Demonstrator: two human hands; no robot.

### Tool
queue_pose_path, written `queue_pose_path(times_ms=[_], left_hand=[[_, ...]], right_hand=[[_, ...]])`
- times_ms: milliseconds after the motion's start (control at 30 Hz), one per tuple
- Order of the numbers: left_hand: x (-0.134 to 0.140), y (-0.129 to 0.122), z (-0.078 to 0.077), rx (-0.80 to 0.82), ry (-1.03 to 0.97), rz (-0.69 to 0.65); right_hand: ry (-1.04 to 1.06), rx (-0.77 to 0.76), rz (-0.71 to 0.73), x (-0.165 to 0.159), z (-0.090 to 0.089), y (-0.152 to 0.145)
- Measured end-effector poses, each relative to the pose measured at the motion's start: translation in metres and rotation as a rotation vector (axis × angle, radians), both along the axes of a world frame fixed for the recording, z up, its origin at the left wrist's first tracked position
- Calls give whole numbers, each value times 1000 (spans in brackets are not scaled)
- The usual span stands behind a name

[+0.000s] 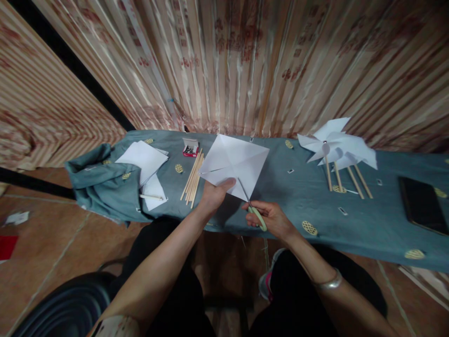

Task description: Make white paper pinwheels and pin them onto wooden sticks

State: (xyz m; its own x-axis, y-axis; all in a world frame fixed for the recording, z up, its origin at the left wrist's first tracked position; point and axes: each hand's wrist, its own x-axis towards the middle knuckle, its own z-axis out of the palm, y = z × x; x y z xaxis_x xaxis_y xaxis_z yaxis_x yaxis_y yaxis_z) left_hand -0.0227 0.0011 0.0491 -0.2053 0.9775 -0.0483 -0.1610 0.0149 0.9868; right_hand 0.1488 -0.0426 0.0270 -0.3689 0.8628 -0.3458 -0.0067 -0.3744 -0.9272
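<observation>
Left hand (214, 194) pinches creased white square paper (242, 154); right hand (272, 221) grips green-handled metal scissors (259, 218) at five o'clock, apparently mid-cut. Continuing needs paper steady.

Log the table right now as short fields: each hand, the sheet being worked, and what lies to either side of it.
Left hand: holding the white sheet
Right hand: holding green-handled scissors, blades at the sheet's near corner
Sheet state: creased, one slit running in from its left corner
Left of sheet: wooden sticks, open red box, loose white papers
Right of sheet: paper pinwheels, dark phone-like device
Covering: blue-green patterned cloth
</observation>
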Motion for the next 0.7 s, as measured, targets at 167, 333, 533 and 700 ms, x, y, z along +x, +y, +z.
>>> queue_pose_path(times_ms=[167,333,533,700], left_hand=[[-1,0,0,-10,7,3],[1,-1,-4,-22,-8,-18],[3,-2,-5,-33,-29,-26],[3,-3,-4,-35,-17,-24]], right_hand=[[-1,-3,-20,0,-1,0],[10,-11,-5,0,-1,1],[14,-23,-10,0,-2,3],[14,-15,-21,-1,-3,3]])
